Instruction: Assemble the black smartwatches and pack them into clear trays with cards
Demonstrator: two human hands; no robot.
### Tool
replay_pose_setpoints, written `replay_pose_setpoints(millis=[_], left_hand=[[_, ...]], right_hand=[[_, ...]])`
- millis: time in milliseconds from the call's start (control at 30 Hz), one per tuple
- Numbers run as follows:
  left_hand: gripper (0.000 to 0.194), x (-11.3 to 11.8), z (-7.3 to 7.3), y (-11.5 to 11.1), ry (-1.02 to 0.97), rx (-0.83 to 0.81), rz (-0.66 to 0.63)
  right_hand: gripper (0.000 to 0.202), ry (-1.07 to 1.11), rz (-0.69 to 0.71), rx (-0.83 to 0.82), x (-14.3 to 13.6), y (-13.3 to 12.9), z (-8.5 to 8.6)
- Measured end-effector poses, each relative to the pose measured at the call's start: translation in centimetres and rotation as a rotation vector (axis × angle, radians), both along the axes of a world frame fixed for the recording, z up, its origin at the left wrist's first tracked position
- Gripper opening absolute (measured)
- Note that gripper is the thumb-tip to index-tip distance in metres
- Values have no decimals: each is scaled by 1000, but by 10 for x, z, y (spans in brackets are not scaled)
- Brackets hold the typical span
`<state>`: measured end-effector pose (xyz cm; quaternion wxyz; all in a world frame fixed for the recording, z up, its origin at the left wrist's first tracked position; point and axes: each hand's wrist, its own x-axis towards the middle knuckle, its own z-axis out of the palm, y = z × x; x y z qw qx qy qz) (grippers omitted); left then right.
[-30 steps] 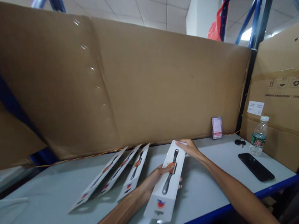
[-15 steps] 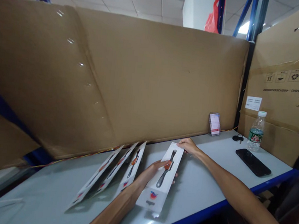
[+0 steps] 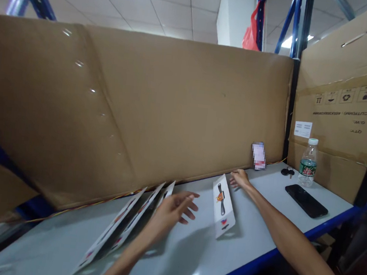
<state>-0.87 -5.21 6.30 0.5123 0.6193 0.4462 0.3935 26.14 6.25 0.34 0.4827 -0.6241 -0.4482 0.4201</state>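
A folded white packaging card [image 3: 223, 207], printed with a dark-handled orange tool and a small logo, stands on its own on the table. My left hand [image 3: 175, 209] hovers to its left, fingers spread with nothing in them. Just beyond the card's upper right edge is my right hand [image 3: 240, 179], its fingers loosely apart and off the card. Several similar cards [image 3: 109, 233] lean in a row at the left, and my left hand and wrist partly cover the nearest one.
On the right of the grey table [image 3: 255, 234] lie a black phone [image 3: 306, 201] and keys [image 3: 287, 172] beside a water bottle [image 3: 308, 165]. A blurred-out upright item [image 3: 258, 156] leans on the cardboard panel [image 3: 180, 110] at the back. A large carton [image 3: 338, 142] borders the right side.
Both hands have let go of the card, which now stands further right, turned the other way. My left hand has drawn back left and opened; my right hand has moved slightly right.
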Motion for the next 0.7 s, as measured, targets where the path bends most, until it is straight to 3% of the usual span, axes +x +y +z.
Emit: replay_pose_setpoints(millis=[100, 200, 267, 367, 500, 600, 700], left_hand=[[46, -42, 30, 23, 60, 168, 166], [49, -99, 40, 54, 324, 299, 388], [43, -136, 30, 71, 580, 296, 505], [37, -170, 1, 84, 873, 246, 595], [39, -173, -35, 93, 1019, 288, 490], [48, -169, -45, 99, 1115, 302, 412], [59, -172, -48, 105, 1150, 237, 413]], right_hand=[[28, -81, 108, -76, -1, -7, 2], [33, -230, 335, -136, -3, -15, 4], [29, -346, 464, -138, -4, -18, 6], [16, -401, 554, -118, -8, -21, 8], [13, -457, 484, -79, -21, -26, 6], [20, -577, 406, -22, -33, -28, 2], [25, -668, 366, -10, -39, -28, 0]])
